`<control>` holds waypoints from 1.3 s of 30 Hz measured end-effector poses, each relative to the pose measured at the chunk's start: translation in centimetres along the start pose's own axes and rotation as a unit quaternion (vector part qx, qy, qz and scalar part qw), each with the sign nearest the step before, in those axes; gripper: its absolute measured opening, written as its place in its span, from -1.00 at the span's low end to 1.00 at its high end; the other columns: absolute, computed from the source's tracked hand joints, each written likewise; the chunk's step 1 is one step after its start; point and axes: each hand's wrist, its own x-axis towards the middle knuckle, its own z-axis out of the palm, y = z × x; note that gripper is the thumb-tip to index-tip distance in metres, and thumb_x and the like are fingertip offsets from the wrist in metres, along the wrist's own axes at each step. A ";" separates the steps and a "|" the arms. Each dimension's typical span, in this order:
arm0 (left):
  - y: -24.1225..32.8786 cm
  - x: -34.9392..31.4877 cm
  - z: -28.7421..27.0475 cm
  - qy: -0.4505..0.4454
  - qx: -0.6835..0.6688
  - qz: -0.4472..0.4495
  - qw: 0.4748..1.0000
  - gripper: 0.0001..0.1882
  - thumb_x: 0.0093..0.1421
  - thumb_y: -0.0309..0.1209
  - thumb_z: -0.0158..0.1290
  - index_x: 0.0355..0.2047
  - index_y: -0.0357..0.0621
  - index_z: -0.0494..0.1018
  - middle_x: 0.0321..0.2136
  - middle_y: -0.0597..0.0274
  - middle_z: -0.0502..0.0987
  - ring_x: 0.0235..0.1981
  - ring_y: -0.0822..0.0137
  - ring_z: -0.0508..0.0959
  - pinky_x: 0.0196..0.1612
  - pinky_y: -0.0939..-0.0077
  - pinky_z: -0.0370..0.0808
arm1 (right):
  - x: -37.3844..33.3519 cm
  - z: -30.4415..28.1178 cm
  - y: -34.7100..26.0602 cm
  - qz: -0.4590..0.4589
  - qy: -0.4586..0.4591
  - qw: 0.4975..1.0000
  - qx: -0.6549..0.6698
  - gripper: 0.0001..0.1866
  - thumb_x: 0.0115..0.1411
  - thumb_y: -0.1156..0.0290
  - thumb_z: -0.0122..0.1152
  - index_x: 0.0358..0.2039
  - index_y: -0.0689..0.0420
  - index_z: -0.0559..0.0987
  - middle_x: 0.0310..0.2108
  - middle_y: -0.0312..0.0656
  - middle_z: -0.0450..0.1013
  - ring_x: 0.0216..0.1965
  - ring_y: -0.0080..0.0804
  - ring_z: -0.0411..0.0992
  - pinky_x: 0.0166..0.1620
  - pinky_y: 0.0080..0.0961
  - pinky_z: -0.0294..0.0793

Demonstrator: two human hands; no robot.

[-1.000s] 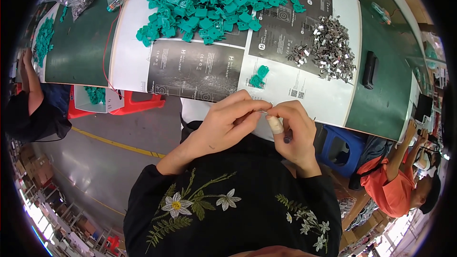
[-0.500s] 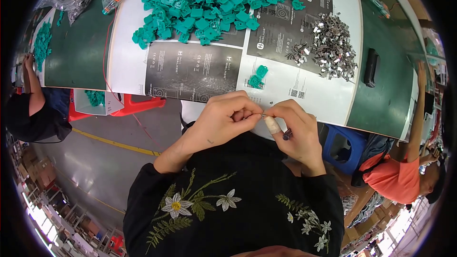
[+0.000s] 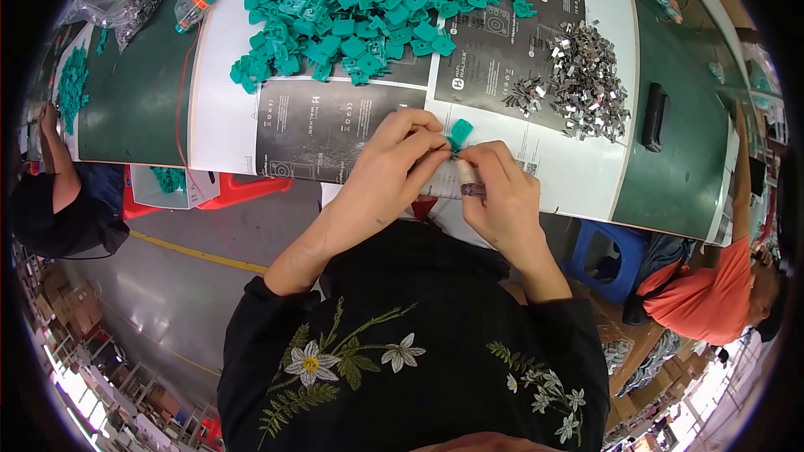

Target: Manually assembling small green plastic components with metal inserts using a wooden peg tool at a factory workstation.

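Observation:
My left hand [image 3: 400, 155] and my right hand [image 3: 502, 191] meet at the table's near edge, fingers pinched. A tiny dark piece [image 3: 454, 153] shows at their fingertips; its kind is hard to make out. Right beyond it lies a small teal plastic part [image 3: 461, 130], with more teal plastic partly hidden by the fingers. A tan wrap [image 3: 466, 172] covers a finger of my right hand. Below this wrap, a dark ribbed object [image 3: 473, 189] shows against the same hand; whether it is held or worn I cannot tell.
A big heap of teal plastic parts [image 3: 352, 12] covers the far middle of the table. Small metal clips [image 3: 590, 84] are piled at the right, near a black bar-shaped object [image 3: 655, 117]. A blue stool [image 3: 607, 255] stands below. Other people sit left and right.
Both hands have moved forward, away from my body and over the table's edge, up to the loose teal parts. Their fingertips stay together.

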 end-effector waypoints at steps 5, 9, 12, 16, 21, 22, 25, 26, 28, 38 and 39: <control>-0.1 0.0 -0.2 -0.019 -0.021 -0.011 1.000 -0.89 0.15 -0.58 0.09 -0.29 -0.30 0.48 -0.16 0.13 0.47 -0.25 0.24 0.50 -0.26 0.49 0.46 | -0.3 0.5 0.4 -0.012 -0.019 1.000 -0.018 -0.81 -0.02 0.61 0.22 -0.34 0.17 0.48 -0.40 -0.18 0.42 -0.50 -0.25 0.47 -0.48 -0.43 0.45; -0.1 0.2 -0.4 -0.047 -0.038 -0.023 0.998 -0.88 0.15 -0.58 0.08 -0.28 -0.30 0.48 -0.05 0.12 0.47 -0.20 0.21 0.51 -0.23 0.47 0.46 | -0.4 0.4 0.3 -0.016 -0.028 0.999 -0.032 -0.81 -0.02 0.60 0.23 -0.35 0.17 0.47 -0.41 -0.18 0.42 -0.52 -0.24 0.47 -0.49 -0.42 0.44; -0.5 0.6 -0.6 -0.059 -0.017 0.026 0.998 -0.87 0.15 -0.58 0.07 -0.27 -0.31 0.49 0.00 0.13 0.47 -0.19 0.17 0.51 -0.19 0.43 0.47 | -0.6 0.6 -0.3 -0.010 -0.028 0.998 -0.049 -0.81 -0.01 0.59 0.23 -0.35 0.17 0.47 -0.42 -0.18 0.42 -0.52 -0.24 0.46 -0.49 -0.42 0.44; -0.8 1.4 -1.1 -0.108 -0.009 0.041 0.993 -0.87 0.14 -0.58 0.07 -0.28 -0.31 0.50 0.01 0.14 0.47 -0.19 0.14 0.51 -0.17 0.38 0.47 | -0.7 0.8 -0.8 0.011 -0.015 0.998 -0.061 -0.83 0.01 0.58 0.23 -0.35 0.18 0.47 -0.43 -0.18 0.42 -0.52 -0.24 0.46 -0.50 -0.42 0.43; -0.9 1.8 -1.4 -0.131 0.013 0.066 0.989 -0.86 0.13 -0.58 0.08 -0.28 -0.31 0.51 -0.02 0.13 0.49 -0.19 0.13 0.51 -0.16 0.36 0.47 | -0.5 0.7 -0.1 0.024 0.002 1.000 0.004 -0.87 0.05 0.56 0.22 -0.37 0.20 0.47 -0.43 -0.18 0.42 -0.56 -0.27 0.43 -0.53 -0.46 0.38; -0.8 1.7 -1.3 -0.113 0.007 0.073 0.991 -0.86 0.13 -0.57 0.08 -0.28 -0.30 0.51 -0.06 0.13 0.50 -0.22 0.14 0.51 -0.18 0.37 0.47 | -0.5 0.6 0.1 0.027 0.006 0.999 0.024 -0.89 0.06 0.56 0.21 -0.38 0.20 0.47 -0.43 -0.18 0.42 -0.58 -0.28 0.41 -0.55 -0.48 0.36; -0.5 1.3 -1.1 -0.077 -0.006 0.086 0.993 -0.86 0.13 -0.57 0.09 -0.28 -0.29 0.52 -0.14 0.13 0.52 -0.26 0.16 0.52 -0.22 0.39 0.48 | -0.1 -0.4 -0.4 0.049 0.004 0.996 0.072 -0.89 0.07 0.57 0.21 -0.38 0.21 0.47 -0.43 -0.22 0.42 -0.63 -0.42 0.33 -0.58 -0.57 0.26; 0.0 1.2 -1.3 -0.072 -0.016 0.078 0.994 -0.87 0.13 -0.56 0.10 -0.28 -0.28 0.52 -0.18 0.14 0.52 -0.29 0.19 0.52 -0.24 0.40 0.48 | 0.1 -0.8 -0.6 0.060 0.004 0.994 0.096 -0.90 0.08 0.57 0.20 -0.38 0.21 0.47 -0.43 -0.24 0.42 -0.65 -0.49 0.29 -0.59 -0.62 0.22; 0.8 0.6 -1.5 -0.062 -0.037 0.062 0.995 -0.88 0.13 -0.56 0.12 -0.30 -0.27 0.52 -0.27 0.16 0.51 -0.34 0.23 0.52 -0.28 0.43 0.48 | 0.2 -2.2 -0.9 0.131 -0.043 0.976 0.166 -0.89 0.07 0.58 0.21 -0.38 0.21 0.47 -0.42 -0.26 0.43 -0.66 -0.55 0.24 -0.59 -0.66 0.17; 2.3 -1.0 -1.3 -0.116 -0.117 -0.115 0.980 -0.90 0.18 -0.52 0.11 -0.30 -0.26 0.49 -0.41 0.29 0.46 -0.46 0.52 0.46 -0.39 0.62 0.40 | -0.7 -2.6 -0.8 0.040 -0.023 0.983 0.176 -0.86 0.07 0.53 0.23 -0.31 0.21 0.55 -0.36 -0.24 0.48 -0.66 -0.67 0.19 -0.60 -0.74 0.13; 2.3 -1.0 -1.4 -0.126 -0.135 -0.147 0.972 -0.91 0.19 -0.51 0.09 -0.30 -0.27 0.49 -0.43 0.32 0.46 -0.48 0.56 0.43 -0.41 0.65 0.38 | -0.9 -2.5 -0.5 0.041 -0.023 0.983 0.176 -0.86 0.07 0.53 0.23 -0.31 0.21 0.55 -0.36 -0.24 0.48 -0.66 -0.67 0.19 -0.60 -0.74 0.13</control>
